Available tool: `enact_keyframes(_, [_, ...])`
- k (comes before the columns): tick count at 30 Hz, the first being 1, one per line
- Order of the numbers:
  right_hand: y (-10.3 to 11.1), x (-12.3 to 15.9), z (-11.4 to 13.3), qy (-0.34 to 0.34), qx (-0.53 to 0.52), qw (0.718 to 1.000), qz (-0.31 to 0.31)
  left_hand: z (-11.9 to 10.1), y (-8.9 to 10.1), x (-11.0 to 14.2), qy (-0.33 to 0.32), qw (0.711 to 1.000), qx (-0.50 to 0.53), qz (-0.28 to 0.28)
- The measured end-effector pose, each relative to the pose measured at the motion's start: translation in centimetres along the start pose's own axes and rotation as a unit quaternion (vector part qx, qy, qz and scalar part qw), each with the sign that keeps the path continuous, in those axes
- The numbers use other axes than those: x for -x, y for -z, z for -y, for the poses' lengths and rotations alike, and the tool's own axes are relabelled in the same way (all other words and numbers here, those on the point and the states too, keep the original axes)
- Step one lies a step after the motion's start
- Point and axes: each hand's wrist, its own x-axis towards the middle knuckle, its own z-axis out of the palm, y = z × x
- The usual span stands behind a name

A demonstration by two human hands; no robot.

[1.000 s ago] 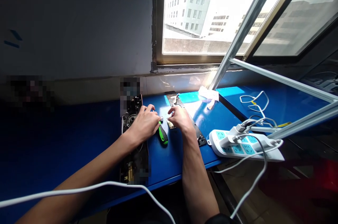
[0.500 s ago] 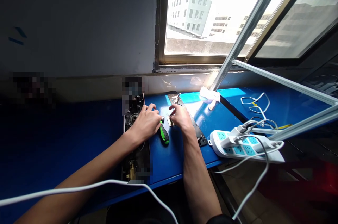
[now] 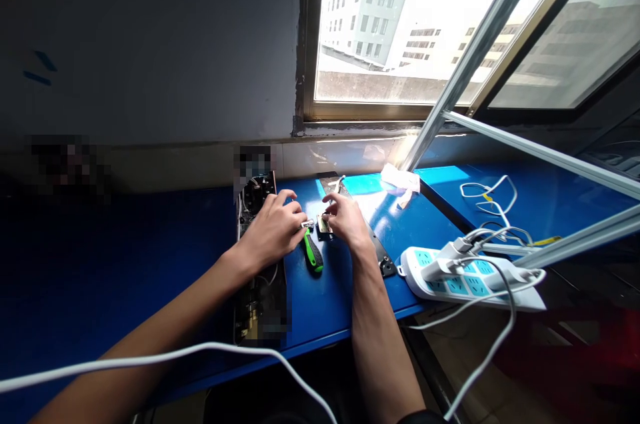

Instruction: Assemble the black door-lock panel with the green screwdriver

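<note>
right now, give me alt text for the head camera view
A person's left hand is at a small metal piece beside what looks like a green-and-black screwdriver; the right hand is at a small flat part. On the blue table are an opened device and a white power strip.

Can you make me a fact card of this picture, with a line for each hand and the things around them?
Left hand: fingers at a small silvery piece; grip unclear
Right hand: fingers at a small pale plate; grip unclear
Between the arms: green-and-black handle on the blue table
Left side: opened dark device, partly hidden by the left arm
Right side: long dark panel; white power strip with plugs in it
Back: window
</note>
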Motion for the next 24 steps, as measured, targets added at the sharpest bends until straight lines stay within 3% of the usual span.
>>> enact_keyframes(6, [0.5,1.0,2.6,0.085,-0.1,0.991,-0.021,2.6,1.6,2.7,0.038,0.989,0.049,-0.131])
enact_keyframes(12, [-0.9,2.9,7.1,0.187,-0.124,0.974,0.015,4.9,0.9,6.1,0.12,0.96,0.067,-0.246])
enact_keyframes(17, [-2.4,3.4,9.1,0.241,-0.095,0.965,0.047,5.7,0.3,7.4,0.14,0.955,0.073,-0.253])
enact_keyframes(24, [-3.4,3.4,9.8,0.255,-0.036,0.962,0.09,5.6,0.4,7.7,0.145,0.953,0.077,-0.254])
